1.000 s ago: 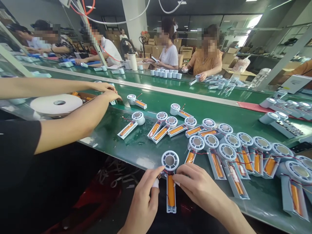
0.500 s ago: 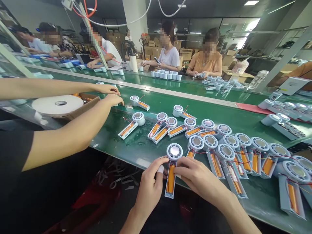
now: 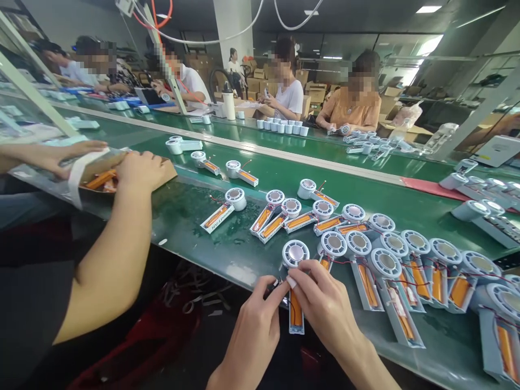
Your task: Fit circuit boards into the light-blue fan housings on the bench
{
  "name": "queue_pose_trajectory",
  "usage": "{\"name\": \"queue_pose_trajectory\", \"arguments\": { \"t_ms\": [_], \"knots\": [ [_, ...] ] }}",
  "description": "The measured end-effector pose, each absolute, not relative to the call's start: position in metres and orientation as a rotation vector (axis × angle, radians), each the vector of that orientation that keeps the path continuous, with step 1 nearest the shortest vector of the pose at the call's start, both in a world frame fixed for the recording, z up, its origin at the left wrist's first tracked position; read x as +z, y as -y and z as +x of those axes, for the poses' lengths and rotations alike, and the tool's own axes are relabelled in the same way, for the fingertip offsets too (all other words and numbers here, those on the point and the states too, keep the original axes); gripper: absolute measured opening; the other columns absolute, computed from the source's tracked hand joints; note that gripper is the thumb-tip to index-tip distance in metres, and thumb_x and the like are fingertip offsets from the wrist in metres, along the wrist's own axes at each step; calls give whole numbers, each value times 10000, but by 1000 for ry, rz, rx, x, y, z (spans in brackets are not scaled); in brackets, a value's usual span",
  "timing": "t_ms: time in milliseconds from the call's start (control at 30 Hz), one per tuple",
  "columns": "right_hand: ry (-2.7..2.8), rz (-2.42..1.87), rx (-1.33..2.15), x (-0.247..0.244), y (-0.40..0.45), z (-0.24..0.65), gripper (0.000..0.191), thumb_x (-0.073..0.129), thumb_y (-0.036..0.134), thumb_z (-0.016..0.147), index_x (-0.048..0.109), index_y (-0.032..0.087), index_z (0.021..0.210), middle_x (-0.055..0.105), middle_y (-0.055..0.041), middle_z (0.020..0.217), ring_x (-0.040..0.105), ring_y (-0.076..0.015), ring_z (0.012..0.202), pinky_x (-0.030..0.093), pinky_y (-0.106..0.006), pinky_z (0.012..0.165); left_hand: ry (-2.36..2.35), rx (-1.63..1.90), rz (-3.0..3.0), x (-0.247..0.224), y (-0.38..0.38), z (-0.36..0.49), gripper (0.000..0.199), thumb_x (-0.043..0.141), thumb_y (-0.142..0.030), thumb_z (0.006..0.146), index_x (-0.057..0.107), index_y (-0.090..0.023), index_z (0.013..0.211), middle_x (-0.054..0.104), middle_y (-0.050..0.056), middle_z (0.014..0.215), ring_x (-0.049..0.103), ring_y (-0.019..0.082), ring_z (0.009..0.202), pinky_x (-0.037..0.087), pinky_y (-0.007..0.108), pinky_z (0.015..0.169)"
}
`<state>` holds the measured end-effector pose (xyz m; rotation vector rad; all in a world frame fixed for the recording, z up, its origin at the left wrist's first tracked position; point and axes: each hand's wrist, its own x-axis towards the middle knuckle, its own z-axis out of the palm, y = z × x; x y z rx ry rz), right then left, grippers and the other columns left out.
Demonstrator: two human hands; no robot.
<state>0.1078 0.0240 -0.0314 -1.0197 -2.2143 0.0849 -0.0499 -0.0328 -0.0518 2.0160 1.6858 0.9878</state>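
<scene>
A handheld fan (image 3: 296,253) with a round grey-white head and an opened handle lies at the belt's near edge, its handle reaching over the edge toward me. An orange battery (image 3: 296,310) shows inside the handle. My left hand (image 3: 258,325) is closed at the neck of this fan, thumb and forefinger pinched beside dark thin wires. My right hand (image 3: 325,303) is closed from the other side, its fingertips meeting the left ones over the top of the handle. What exactly the fingertips pinch is mostly hidden.
Several similar opened fans (image 3: 388,264) crowd the green belt (image 3: 203,238) to the right. At left, a co-worker's hand (image 3: 138,168) reaches into a cardboard box (image 3: 164,172) of orange batteries, the other holding a white roll (image 3: 77,179). More people sit across the belt.
My fingers have moved from the fan's sides to meet over the handle top. The co-worker's arms have gone from the belt back to the box, tilting up the white roll.
</scene>
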Motion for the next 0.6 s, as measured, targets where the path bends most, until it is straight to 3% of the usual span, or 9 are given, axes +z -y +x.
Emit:
{"name": "queue_pose_trajectory", "arguments": {
  "t_ms": [200,333,467,600],
  "knots": [
    [2199,-967,390,-25,-30,109,198,446,187,1039,643,195,1018,694,-68,995,695,-151,808,544,-241,740,-1642,1130,1785,-49,33,-51,453,344,-82,935,643,-243,1235,720,73,1060,736,189,942,604,260,782],
    [2274,-985,338,-26,-29,107,227,411,155,1037,635,191,1056,705,-78,1024,701,-175,841,542,-255,706,-1701,1114,1719,-50,31,-51,346,380,-183,982,579,-235,1261,755,73,1041,752,221,948,606,295,784],
    [2328,-1059,262,-29,-22,104,281,374,115,1028,626,199,1120,688,-97,1114,691,-201,904,541,-272,697,-1706,1066,1713,-50,30,-49,324,359,-172,980,543,-255,1233,748,71,1108,753,225,957,591,305,760],
    [2299,-1072,285,-27,-22,103,271,392,113,1020,639,210,1078,683,-82,1056,663,-192,886,531,-279,719,-1730,1094,1676,-46,28,-48,320,383,-176,964,573,-252,1210,739,70,1094,739,231,969,595,327,784]
  ]
}}
